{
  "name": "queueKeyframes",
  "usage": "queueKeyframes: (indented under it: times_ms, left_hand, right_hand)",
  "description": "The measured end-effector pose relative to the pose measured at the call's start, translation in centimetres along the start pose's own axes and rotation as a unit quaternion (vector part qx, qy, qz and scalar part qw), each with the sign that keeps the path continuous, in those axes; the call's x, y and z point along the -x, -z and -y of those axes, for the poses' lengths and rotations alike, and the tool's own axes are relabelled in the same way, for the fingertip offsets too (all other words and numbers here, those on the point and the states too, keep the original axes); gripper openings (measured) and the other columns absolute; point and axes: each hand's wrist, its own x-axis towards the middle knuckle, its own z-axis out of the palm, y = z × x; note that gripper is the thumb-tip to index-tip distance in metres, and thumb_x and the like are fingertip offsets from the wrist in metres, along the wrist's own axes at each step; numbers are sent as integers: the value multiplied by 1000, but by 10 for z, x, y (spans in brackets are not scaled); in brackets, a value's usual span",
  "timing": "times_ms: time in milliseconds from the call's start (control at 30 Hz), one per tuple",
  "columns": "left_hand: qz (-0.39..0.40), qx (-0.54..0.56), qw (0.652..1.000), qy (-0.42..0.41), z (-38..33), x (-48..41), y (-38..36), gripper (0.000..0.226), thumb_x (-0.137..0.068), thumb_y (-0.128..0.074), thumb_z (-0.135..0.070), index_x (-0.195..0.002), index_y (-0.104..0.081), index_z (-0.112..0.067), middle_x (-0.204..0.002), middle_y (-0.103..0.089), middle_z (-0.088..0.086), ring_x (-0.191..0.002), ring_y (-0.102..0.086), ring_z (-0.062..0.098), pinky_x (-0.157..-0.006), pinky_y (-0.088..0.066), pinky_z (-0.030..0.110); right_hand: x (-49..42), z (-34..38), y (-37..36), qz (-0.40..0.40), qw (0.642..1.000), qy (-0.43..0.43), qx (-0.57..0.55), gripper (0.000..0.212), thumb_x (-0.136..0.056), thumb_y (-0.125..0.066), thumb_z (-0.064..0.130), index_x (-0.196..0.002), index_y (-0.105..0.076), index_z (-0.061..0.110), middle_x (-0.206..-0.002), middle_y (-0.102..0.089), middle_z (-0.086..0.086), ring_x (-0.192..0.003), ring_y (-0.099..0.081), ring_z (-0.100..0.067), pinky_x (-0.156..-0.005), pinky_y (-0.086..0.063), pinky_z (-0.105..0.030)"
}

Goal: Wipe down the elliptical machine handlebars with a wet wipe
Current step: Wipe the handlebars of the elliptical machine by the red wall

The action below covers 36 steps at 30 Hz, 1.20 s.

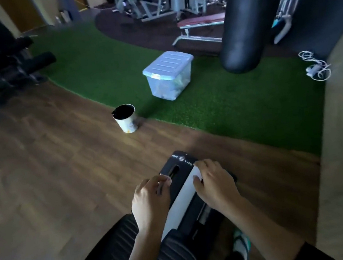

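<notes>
Because the elliptical machine (pixel 184 161) sits low on the wooden floor (pixel 63 163) near the turf (pixel 228 112) edge, expect it to be rigid, heavy and smooth; its carry slot (pixel 174 171) offers a hold. Your right hand (pixel 213 182) curls over the end of the white panel (pixel 183 200); your left hand (pixel 150 194) has its fingers bent beside the slot, and I cannot tell whether it grips.

A clear plastic storage box (pixel 169 81) with a pale blue lid sits mid-way across a curved strip of green turf (pixel 238 109). A white cup (pixel 125 119), dark inside, stands upright on the wooden floor (pixel 41 155), just beside the turf's near edge. A black punching bag (pixel 239 21) hangs above the turf's far side, and a coiled white cable (pixel 316 66) lies at its right edge. A red-padded bench (pixel 201 22) and grey weight machines (pixel 151 1) stand beyond.
</notes>
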Motion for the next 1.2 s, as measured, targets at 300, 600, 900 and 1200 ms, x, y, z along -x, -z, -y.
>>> queueKeyframes:
  times_ms: [300, 600, 900, 1200]
  left_hand:
    - [-1, 10, 1000, 19, -82, -151, -172, 7, -80, -75, -25, -79, -73, -32, -80, -67, -5, -76, -62, 19, -59, -42, 25]
    - [-11, 21, 998, 62, -210, -304, -302, 5, -80, -73, -29, -84, -73, -32, -84, -66, -3, -82, -62, 19, -64, -42, 24]
    - [-45, 13, 994, 96, -234, -428, -349, 6, -80, -73, -30, -86, -74, -32, -86, -67, -5, -84, -63, 17, -65, -44, 24]
    - [-108, 2, 984, 138, -178, -651, -355, 8, -81, -71, -31, -85, -74, -37, -88, -70, -5, -85, -65, 17, -64, -44, 25]
  right_hand:
    - [-178, -158, 29, 7, 999, -20, 24, 42, -98, -42, 31, -137, -44, 16, -131, -51, -2, -120, -48, -21, -95, -42, -32]
    - [-362, -273, 124, -8, 996, 41, 75, 36, -90, -56, 24, -121, -58, 7, -113, -63, -9, -101, -59, -27, -79, -51, -37]
    - [-512, -294, 132, 47, 994, 68, 65, 46, -95, -46, 36, -135, -46, 12, -131, -52, -6, -121, -48, -23, -95, -42, -34]
    - [-744, -217, 99, 68, 976, 182, 96, 47, -94, -47, 35, -135, -45, 11, -129, -51, -6, -115, -51, -26, -88, -45, -35]
